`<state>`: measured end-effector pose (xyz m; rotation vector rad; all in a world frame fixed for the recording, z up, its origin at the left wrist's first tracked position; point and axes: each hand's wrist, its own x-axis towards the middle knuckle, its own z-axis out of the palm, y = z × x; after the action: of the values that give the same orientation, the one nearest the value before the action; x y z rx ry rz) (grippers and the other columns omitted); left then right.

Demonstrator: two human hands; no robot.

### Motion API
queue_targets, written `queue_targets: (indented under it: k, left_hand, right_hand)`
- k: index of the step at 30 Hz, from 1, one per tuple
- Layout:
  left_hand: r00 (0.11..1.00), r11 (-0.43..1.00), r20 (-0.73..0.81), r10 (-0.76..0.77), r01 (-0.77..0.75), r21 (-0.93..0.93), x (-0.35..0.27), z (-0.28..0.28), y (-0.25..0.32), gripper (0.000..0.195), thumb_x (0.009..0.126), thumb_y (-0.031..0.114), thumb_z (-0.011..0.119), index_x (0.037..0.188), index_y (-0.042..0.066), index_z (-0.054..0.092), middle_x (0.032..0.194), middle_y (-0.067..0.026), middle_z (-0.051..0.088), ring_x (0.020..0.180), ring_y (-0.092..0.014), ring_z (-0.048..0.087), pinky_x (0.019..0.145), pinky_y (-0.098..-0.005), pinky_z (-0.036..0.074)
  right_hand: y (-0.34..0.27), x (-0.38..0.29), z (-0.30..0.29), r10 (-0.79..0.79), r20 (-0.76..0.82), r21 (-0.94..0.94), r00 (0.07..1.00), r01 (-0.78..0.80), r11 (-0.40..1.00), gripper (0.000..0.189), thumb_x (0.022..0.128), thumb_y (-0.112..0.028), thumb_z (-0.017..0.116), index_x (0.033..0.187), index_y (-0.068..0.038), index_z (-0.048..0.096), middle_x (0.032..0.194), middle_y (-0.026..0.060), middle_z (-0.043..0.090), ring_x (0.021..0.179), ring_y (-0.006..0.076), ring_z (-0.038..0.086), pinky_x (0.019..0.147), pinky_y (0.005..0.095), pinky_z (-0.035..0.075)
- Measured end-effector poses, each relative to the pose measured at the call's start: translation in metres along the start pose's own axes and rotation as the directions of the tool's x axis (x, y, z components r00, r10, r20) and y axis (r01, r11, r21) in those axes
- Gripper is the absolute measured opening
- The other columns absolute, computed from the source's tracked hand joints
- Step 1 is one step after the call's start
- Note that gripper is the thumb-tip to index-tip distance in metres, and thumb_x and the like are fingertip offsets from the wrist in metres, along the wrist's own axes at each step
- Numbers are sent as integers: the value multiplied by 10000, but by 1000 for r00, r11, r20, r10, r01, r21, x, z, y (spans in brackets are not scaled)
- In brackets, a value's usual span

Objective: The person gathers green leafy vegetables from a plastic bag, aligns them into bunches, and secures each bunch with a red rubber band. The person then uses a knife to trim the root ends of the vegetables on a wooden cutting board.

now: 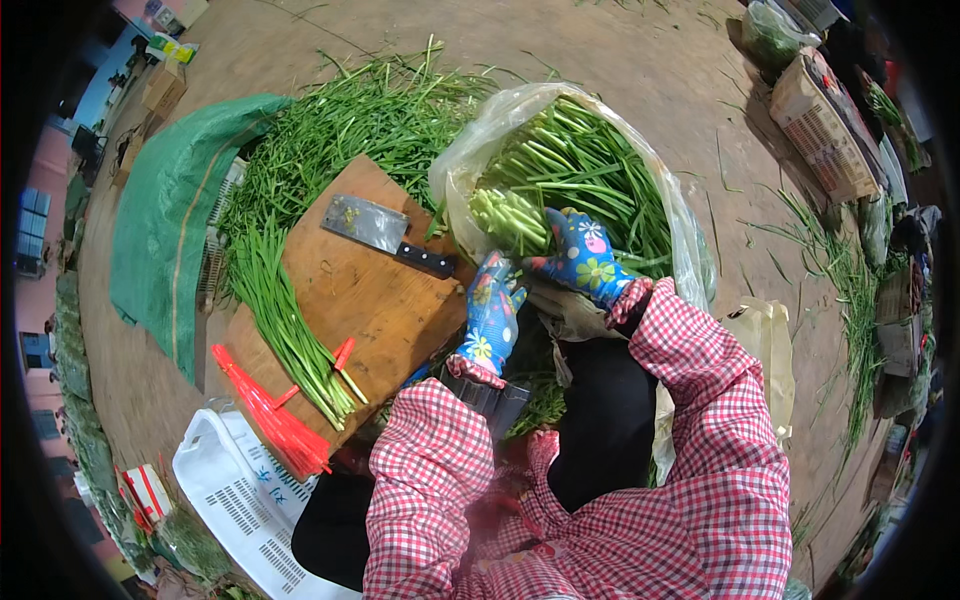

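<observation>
My left hand (491, 315), in a blue flowered glove, is at the near left rim of a clear plastic bag (480, 142) filled with cut green stalks (600, 165). My right hand (581, 259), gloved alike, rests against the stalks inside the bag's near side; whether its fingers grip any is unclear. On the wooden board (337, 300) left of the hands lie a cleaver (367, 223) with a black handle, a bunch of green leafy stalks (292, 330) over a red strip, and a bundle of red ties (274, 420).
Loose greens (360, 112) are heaped behind the board. A green woven sack (161, 217) covers a crate at left. A white plastic basket (225, 487) stands near left. Scattered leaves and a crate (817, 127) lie at right.
</observation>
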<state>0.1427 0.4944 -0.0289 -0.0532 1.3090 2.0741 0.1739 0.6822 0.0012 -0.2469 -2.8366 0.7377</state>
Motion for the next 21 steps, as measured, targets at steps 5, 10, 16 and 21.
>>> queue_targets:
  k: [5,10,16,21]
  left_hand:
    - [1000,996,-3,3,-3,-91,-7,-11,-2,565,995,358,437,1435,23,321,1424,-157,412,1281,-317,442,1057,-479,366]
    - [993,985,11,117,-114,-125,-10,-14,-4,561,990,375,455,1399,2,366,1401,-150,442,1246,-305,482,1035,-445,398]
    - [989,978,-60,134,-142,-155,-16,-14,-3,520,983,316,474,1391,6,389,1390,-150,459,1237,-296,487,1032,-437,402]
    - [975,958,-10,221,-219,-185,-24,-2,7,494,981,300,455,1368,-6,424,1349,-171,502,1221,-322,510,1045,-456,397]
  right_hand:
    - [-6,11,-1,35,-130,-52,991,-42,998,668,636,-401,815,1129,-21,572,924,172,611,866,369,588,750,451,477]
    - [-14,10,11,86,107,-26,991,-84,996,821,634,-411,820,1277,-36,476,1086,190,598,1017,374,574,829,461,477]
    - [-12,18,15,235,139,-24,962,-234,972,963,641,-436,809,1382,1,377,1189,225,567,1103,380,543,921,444,453]
    - [0,19,23,248,130,81,960,-259,962,819,657,-368,800,1320,-42,447,1161,221,593,1064,376,581,897,434,473]
